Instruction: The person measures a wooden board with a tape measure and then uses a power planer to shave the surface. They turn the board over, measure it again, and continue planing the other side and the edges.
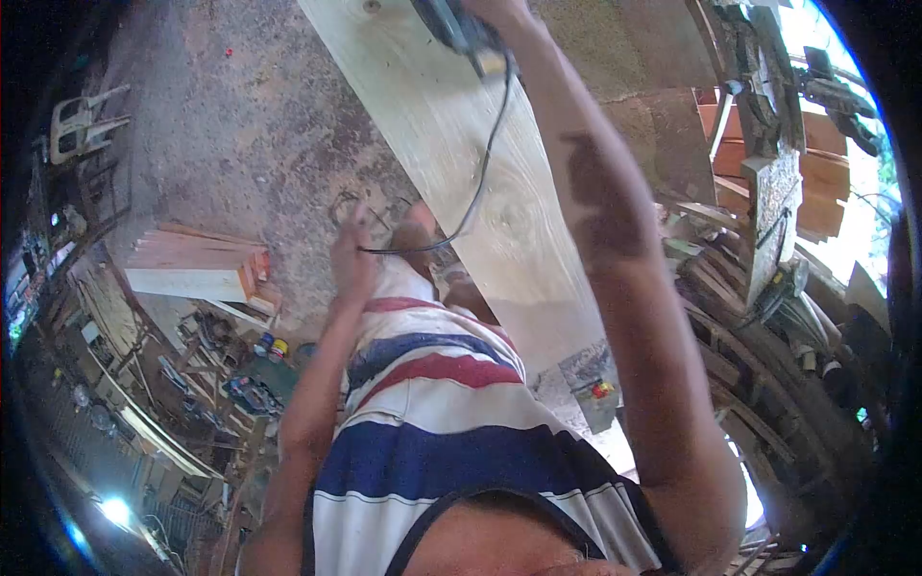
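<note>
"Striped cloth is closest?"

"Yes, seen from the head camera: a sleeveless striped shirt (pixel 432 451) fills the bottom, with the wearer's two bare arms reaching forward past it."

"What surface and room?"

"Mottled, stained floor (pixel 240 125) in a cluttered workshop. A pale chair (pixel 72 130) stands far left, stacked planks (pixel 192 264) lie nearer, and loose timber (pixel 744 413) crowds the right, beside bright daylight."

"Where is the work, and which way does it point?"

"At top centre, a dark power tool (pixel 451 29) sits over a long, pale wooden board (pixel 509 221). The board's long axis slants from top left to lower right, its near end beside the person's legs. The tool slants likewise, its cord (pixel 488 158) leaving the lower end."

"And the hands?"

"The right hand (pixel 495 10) is at the tool, cut off by the frame; I cannot tell how its fingers close. The left hand (pixel 353 264), low beside the hip, pinches the cord."

"Any containers?"

"One small yellow tub (pixel 279 348), left of the legs; its contents are too small to make out."
</note>
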The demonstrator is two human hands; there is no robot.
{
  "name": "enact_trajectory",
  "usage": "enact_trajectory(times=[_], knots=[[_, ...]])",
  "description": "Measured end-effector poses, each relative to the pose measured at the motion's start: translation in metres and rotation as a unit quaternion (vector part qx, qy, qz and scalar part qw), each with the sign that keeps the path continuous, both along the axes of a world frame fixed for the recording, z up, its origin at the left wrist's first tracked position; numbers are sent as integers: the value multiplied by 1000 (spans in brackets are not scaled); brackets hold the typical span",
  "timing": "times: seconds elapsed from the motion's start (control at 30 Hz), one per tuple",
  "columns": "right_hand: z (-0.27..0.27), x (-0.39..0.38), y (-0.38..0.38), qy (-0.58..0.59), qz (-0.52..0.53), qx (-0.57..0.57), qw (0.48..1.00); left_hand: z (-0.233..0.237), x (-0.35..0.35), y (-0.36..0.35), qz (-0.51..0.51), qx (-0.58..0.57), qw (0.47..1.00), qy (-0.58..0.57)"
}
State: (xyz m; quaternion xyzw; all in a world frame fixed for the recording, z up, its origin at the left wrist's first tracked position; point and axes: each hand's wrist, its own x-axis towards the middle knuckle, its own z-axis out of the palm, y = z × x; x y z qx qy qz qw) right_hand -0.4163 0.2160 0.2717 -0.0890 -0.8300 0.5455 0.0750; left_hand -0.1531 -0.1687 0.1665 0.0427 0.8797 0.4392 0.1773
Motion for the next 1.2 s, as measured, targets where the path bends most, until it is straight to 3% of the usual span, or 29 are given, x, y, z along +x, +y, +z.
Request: enact_trajectory(times=[0.07, 0.1, 0.13, 0.17, 0.2, 0.23, 0.3, 0.4, 0.47, 0.53, 0.7, 0.8, 0.97, 1.0, 1.1, 1.2], knots=[[-66, 86, 9, 15, -59, 182, 981, 7, 9, -26, 47, -22, 999, 0], [-48, 147, 6, 9, -27, 84, 996, 16, 13, -36, 60, -34, 998, 2], [-50, 208, -4, -62, -81, 53, 993, 22, 20, -45, 72, -47, 996, 4], [-39, 268, -8, -52, -63, 19, 996, 18, 29, -53, 77, -50, 995, 25], [-40, 333, -17, -122, -111, 48, 985, 7, 39, -60, 80, -53, 994, 47], [-30, 386, -19, -157, -89, 98, 979, -4, 47, -63, 81, -55, 993, 70], [7, 469, -37, -242, -108, 76, 961, -19, 66, -63, 8, -63, 992, 106], [-16, 545, -47, -201, -139, 9, 970, -27, 88, -46, -33, -52, 993, 104], [-12, 533, -44, -229, -136, 21, 964, -24, 95, -30, -56, -51, 986, 151], [-13, 500, -42, -214, -130, 22, 968, -22, 90, -27, -53, -51, 992, 106], [-29, 366, -33, -117, -115, 56, 985, -8, 73, -26, 1, -37, 999, 22], [-48, 283, -27, -52, -104, 88, 989, -25, 69, -37, 27, -78, 996, 19], [-75, 137, -15, -31, -89, 75, 993, -19, 64, -35, 5, -102, 995, 10], [-72, 123, -13, -28, -81, 49, 995, -16, 63, -35, 9, -118, 993, -9], [-25, 134, -12, 16, -99, 3, 995, -27, 67, -55, 1, -59, 995, 75], [-48, 204, -1, -46, -98, 86, 990, -30, 73, -73, 7, -81, 992, 98]])
